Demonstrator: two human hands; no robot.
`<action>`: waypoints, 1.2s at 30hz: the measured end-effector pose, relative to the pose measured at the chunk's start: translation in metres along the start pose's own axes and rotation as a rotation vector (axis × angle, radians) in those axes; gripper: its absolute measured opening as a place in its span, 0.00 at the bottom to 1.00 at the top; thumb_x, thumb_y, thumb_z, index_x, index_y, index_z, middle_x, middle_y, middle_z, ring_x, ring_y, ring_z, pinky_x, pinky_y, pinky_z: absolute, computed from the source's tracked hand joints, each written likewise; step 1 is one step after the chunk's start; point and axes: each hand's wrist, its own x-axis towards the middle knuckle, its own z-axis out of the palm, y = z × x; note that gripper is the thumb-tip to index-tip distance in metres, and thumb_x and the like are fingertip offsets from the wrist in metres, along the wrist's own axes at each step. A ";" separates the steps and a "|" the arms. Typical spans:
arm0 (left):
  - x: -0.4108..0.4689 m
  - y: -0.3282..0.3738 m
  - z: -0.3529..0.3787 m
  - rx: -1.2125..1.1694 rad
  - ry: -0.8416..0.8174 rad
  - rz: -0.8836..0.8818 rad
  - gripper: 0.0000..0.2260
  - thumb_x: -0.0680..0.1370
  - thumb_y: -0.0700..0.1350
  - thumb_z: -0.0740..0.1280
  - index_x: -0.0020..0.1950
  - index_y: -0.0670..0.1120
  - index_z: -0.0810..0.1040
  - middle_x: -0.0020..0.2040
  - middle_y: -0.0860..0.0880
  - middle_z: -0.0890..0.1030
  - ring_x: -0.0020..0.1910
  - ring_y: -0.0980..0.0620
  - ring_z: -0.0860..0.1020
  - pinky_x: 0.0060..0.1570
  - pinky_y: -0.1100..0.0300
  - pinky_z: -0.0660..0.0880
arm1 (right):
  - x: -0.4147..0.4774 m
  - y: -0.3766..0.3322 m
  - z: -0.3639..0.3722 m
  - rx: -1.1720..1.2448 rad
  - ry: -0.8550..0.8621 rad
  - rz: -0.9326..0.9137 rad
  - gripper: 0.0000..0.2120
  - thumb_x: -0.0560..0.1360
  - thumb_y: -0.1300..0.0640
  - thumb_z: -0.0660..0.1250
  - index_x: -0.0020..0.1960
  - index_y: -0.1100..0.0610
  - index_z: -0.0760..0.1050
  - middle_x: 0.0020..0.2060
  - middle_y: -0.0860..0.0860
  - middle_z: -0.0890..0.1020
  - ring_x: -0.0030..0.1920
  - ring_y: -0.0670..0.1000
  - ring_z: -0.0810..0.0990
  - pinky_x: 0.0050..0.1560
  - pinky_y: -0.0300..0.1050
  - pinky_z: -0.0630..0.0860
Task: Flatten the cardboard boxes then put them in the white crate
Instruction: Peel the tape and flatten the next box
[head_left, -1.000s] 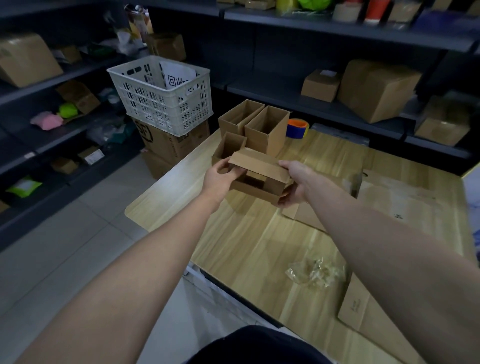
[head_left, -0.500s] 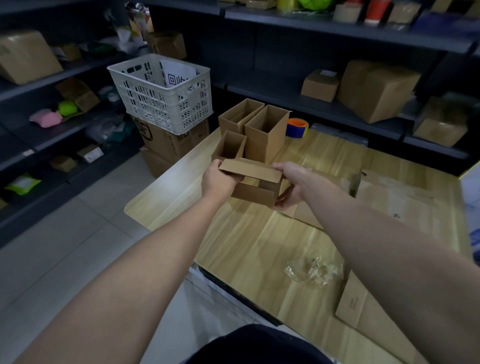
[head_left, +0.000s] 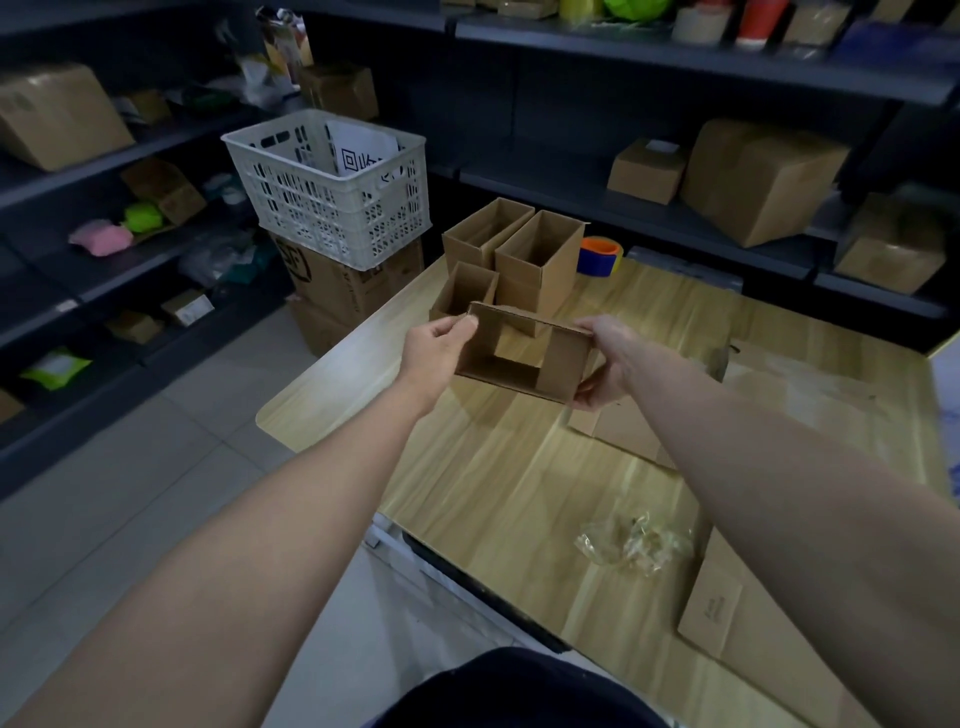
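Observation:
I hold a small brown cardboard box (head_left: 561, 366) above the wooden table (head_left: 498, 483), its open side turned toward me so I look through it. My left hand (head_left: 434, 353) pinches its left edge and my right hand (head_left: 605, 361) grips its right side. Behind it three open cardboard boxes stand on the table: a small one (head_left: 462, 291), a taller one (head_left: 540, 262) and one at the back (head_left: 483, 228). The white crate (head_left: 332, 192) sits on stacked cartons to the left of the table, with a printed sheet inside.
Flat cardboard sheets (head_left: 623, 431) lie on the table's right half and near edge (head_left: 727, 613). A crumpled clear plastic wrap (head_left: 634, 540) lies near the front. A tape roll (head_left: 600, 254) sits at the back edge. Dark shelves with cartons surround the table.
The box's top flap, which covered it before, has swung away and the box now shows its open inside. Both hands shifted outward to its ends.

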 end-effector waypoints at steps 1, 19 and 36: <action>0.001 0.001 -0.001 -0.068 -0.040 -0.069 0.11 0.78 0.50 0.65 0.54 0.46 0.81 0.47 0.49 0.83 0.51 0.48 0.79 0.51 0.57 0.77 | 0.001 0.001 0.000 0.017 -0.001 -0.011 0.29 0.70 0.42 0.69 0.62 0.58 0.64 0.50 0.66 0.77 0.48 0.65 0.78 0.42 0.56 0.78; 0.009 -0.006 -0.011 -0.494 -0.024 -0.710 0.27 0.64 0.58 0.75 0.57 0.47 0.74 0.54 0.38 0.77 0.51 0.37 0.77 0.41 0.45 0.78 | -0.016 0.014 0.026 -0.570 -0.003 -0.728 0.30 0.71 0.56 0.73 0.69 0.54 0.64 0.55 0.49 0.75 0.56 0.50 0.75 0.53 0.44 0.75; 0.007 -0.020 -0.028 -0.307 0.052 -0.623 0.19 0.68 0.46 0.75 0.54 0.44 0.74 0.53 0.43 0.79 0.51 0.43 0.77 0.49 0.47 0.76 | -0.022 0.014 0.014 -0.296 -0.138 -0.506 0.10 0.79 0.63 0.57 0.54 0.57 0.77 0.51 0.55 0.82 0.52 0.55 0.81 0.51 0.52 0.79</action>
